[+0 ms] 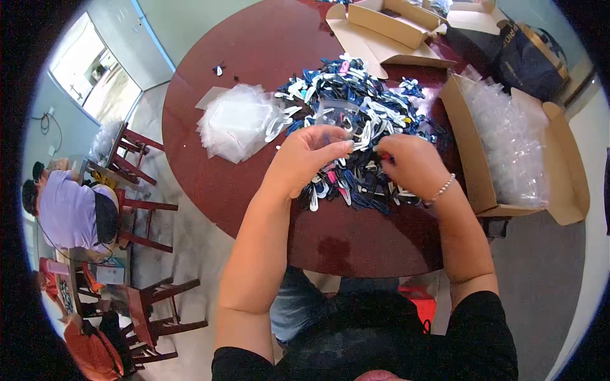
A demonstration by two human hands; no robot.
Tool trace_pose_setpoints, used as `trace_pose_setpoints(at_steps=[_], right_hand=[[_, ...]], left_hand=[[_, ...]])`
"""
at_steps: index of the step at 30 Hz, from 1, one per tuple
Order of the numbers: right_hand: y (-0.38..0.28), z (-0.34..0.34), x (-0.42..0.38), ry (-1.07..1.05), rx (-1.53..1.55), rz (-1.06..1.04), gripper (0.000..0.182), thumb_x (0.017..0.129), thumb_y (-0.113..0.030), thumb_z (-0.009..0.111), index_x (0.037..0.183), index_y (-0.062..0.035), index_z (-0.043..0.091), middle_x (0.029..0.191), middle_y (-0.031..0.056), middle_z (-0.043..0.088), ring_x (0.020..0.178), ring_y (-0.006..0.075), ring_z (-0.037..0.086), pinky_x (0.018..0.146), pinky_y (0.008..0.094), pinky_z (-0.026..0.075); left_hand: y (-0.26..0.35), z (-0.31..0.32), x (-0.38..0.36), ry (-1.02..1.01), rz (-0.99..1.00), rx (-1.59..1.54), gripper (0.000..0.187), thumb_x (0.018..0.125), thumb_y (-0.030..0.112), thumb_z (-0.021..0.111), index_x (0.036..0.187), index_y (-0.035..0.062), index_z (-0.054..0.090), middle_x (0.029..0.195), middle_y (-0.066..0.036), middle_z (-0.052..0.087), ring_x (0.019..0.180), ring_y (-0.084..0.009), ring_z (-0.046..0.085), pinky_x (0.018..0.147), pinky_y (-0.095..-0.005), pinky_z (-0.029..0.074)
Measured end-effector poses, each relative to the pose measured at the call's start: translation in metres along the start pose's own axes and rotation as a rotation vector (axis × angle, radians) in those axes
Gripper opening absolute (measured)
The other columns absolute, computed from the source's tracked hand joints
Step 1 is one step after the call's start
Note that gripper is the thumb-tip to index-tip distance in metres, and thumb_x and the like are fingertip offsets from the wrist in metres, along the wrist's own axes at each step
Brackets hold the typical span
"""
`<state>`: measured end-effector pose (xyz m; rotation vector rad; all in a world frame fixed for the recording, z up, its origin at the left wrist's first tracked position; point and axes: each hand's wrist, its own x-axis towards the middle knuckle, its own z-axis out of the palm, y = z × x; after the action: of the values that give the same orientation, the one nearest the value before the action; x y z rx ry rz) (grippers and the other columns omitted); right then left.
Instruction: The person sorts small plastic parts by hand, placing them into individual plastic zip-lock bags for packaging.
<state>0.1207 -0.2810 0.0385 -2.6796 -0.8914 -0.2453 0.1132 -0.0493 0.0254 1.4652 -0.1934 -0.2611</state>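
A large heap of snap hair clips (368, 190), mostly dark blue, black and white with a few pink ones, covers the middle of the round table. My left hand (311, 155) is at the near left of the heap, thumb and fingers pinched on a small clear plastic bag (337, 111) with dark clips visible in or behind it. My right hand (410, 162) is over the heap's right side, its fingers curled down among the clips; what they hold is hidden. Between both hands lies a white hair clip (365, 134).
Flat clear bags (235, 124) are stacked left of the heap on the dark red table (222, 184). At right stands a cardboard box (467, 146) of filled clear bags; another open carton (381, 25) is at the back. Two people sit at far left near stools (149, 219).
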Motion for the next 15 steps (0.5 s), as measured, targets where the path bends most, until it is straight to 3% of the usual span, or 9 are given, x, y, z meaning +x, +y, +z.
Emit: trace_pose_setpoints(at_steps=[1, 2, 3, 5, 6, 7, 9, 10, 15], right_hand=[[0.005, -0.003, 0.000, 0.052, 0.086, 0.012, 0.010, 0.074, -0.009, 0.065, 0.084, -0.0072, 0.064, 0.082, 0.0125, 0.064, 0.072, 0.0318, 0.062, 0.066, 0.0406, 0.050], [0.006, -0.011, 0.002, 0.062, 0.127, 0.030, 0.012, 0.074, -0.007, 0.069, 0.085, -0.0052, 0.064, 0.078, 0.0087, 0.065, 0.066, 0.0237, 0.062, 0.063, 0.0340, 0.049], [0.002, -0.017, 0.003, 0.060, 0.128, 0.025, 0.012, 0.074, -0.007, 0.069, 0.085, -0.0052, 0.064, 0.078, 0.0087, 0.065, 0.066, 0.0237, 0.062, 0.063, 0.0340, 0.049], [-0.008, -0.028, 0.002, 0.184, 0.450, 0.198, 0.012, 0.078, -0.005, 0.070, 0.089, -0.0043, 0.064, 0.072, 0.0016, 0.061, 0.066, 0.0108, 0.059, 0.060, 0.0264, 0.046], [-0.011, -0.028, 0.001, 0.241, 0.485, 0.201, 0.014, 0.080, -0.003, 0.071, 0.093, -0.0041, 0.065, 0.078, -0.0013, 0.059, 0.072, 0.0034, 0.056, 0.061, 0.0205, 0.045], [-0.015, -0.024, 0.002, 0.241, 0.486, 0.206, 0.014, 0.080, -0.003, 0.071, 0.093, -0.0041, 0.065, 0.078, -0.0013, 0.059, 0.072, 0.0034, 0.056, 0.061, 0.0205, 0.045], [-0.027, -0.014, 0.003, 0.514, 0.708, 0.034, 0.016, 0.081, -0.001, 0.071, 0.096, -0.0038, 0.065, 0.089, 0.0021, 0.062, 0.071, 0.0042, 0.057, 0.063, 0.0196, 0.046], [-0.032, -0.017, 0.002, 0.502, 0.627, -0.059, 0.020, 0.080, 0.000, 0.071, 0.098, -0.0018, 0.066, 0.100, 0.0054, 0.064, 0.074, 0.0061, 0.060, 0.066, 0.0196, 0.048], [-0.040, -0.019, 0.002, 0.396, 0.636, -0.046, 0.024, 0.080, 0.001, 0.070, 0.104, -0.0006, 0.066, 0.102, 0.0100, 0.066, 0.082, 0.0098, 0.062, 0.068, 0.0206, 0.048]], left_hand=[[0.001, -0.001, 0.000, 0.008, 0.003, -0.001, 0.032, 0.087, 0.018, 0.069, 0.112, -0.0009, 0.062, 0.099, -0.009, 0.069, 0.090, -0.0135, 0.064, 0.075, -0.0230, 0.048], [0.001, -0.001, 0.000, -0.012, -0.003, 0.028, 0.033, 0.086, 0.017, 0.070, 0.112, -0.0010, 0.062, 0.099, -0.009, 0.069, 0.090, -0.0133, 0.064, 0.075, -0.0231, 0.048], [0.002, -0.001, 0.001, -0.034, -0.009, 0.057, 0.033, 0.086, 0.016, 0.070, 0.112, -0.0012, 0.062, 0.100, -0.009, 0.069, 0.091, -0.0131, 0.064, 0.076, -0.0233, 0.048], [0.001, 0.002, -0.001, -0.014, -0.007, 0.051, 0.034, 0.084, 0.013, 0.072, 0.113, -0.0006, 0.062, 0.102, -0.009, 0.069, 0.091, -0.0128, 0.064, 0.077, -0.0241, 0.049], [0.004, 0.004, -0.003, -0.045, -0.001, 0.008, 0.034, 0.083, 0.011, 0.072, 0.113, -0.0004, 0.061, 0.103, -0.008, 0.068, 0.091, -0.0129, 0.064, 0.079, -0.0246, 0.049], [0.006, 0.007, -0.005, -0.078, 0.004, -0.034, 0.034, 0.082, 0.009, 0.073, 0.113, -0.0001, 0.061, 0.103, -0.008, 0.068, 0.092, -0.0130, 0.063, 0.080, -0.0251, 0.049], [0.007, 0.010, -0.008, -0.125, 0.014, -0.053, 0.035, 0.082, 0.007, 0.072, 0.114, -0.0001, 0.061, 0.104, -0.007, 0.068, 0.092, -0.0130, 0.063, 0.081, -0.0254, 0.049], [0.006, 0.010, -0.008, -0.168, 0.026, -0.072, 0.036, 0.081, 0.005, 0.072, 0.115, -0.0001, 0.060, 0.104, -0.007, 0.067, 0.092, -0.0129, 0.063, 0.082, -0.0257, 0.049], [-0.002, 0.013, -0.004, -0.325, 0.028, -0.032, 0.040, 0.082, 0.001, 0.071, 0.119, 0.0001, 0.059, 0.105, -0.008, 0.067, 0.092, -0.0136, 0.064, 0.082, -0.0274, 0.051]])
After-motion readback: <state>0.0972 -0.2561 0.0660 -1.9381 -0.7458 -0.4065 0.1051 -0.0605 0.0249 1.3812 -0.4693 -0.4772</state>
